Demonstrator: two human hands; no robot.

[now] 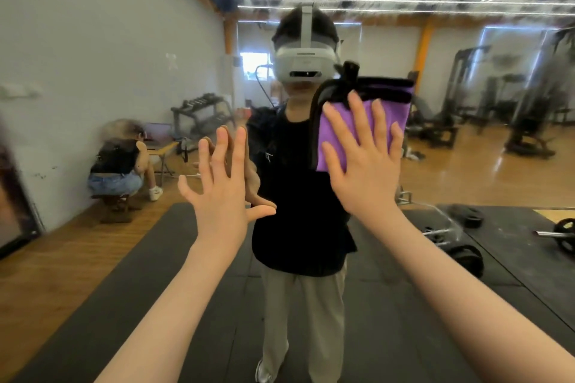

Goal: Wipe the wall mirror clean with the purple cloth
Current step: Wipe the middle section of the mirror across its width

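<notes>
The wall mirror (466, 140) fills almost the whole view and reflects a gym room. My right hand (364, 162) presses the purple cloth (389, 109) flat against the glass with straight, spread fingers; the cloth has a dark edge along its top and left side. My left hand (224, 183) is raised to the left of it, fingers spread and straight, fingertips at or very near the glass and meeting their own reflection. It holds nothing. My own reflection stands in the middle of the mirror, partly hidden behind both hands.
In the reflection, a person crouches by the grey wall at the left (121, 165). A dumbbell rack (202, 112) stands behind. Weight machines (497, 93) line the right side. Weight plates and a barbell (560, 233) lie on the black floor mat.
</notes>
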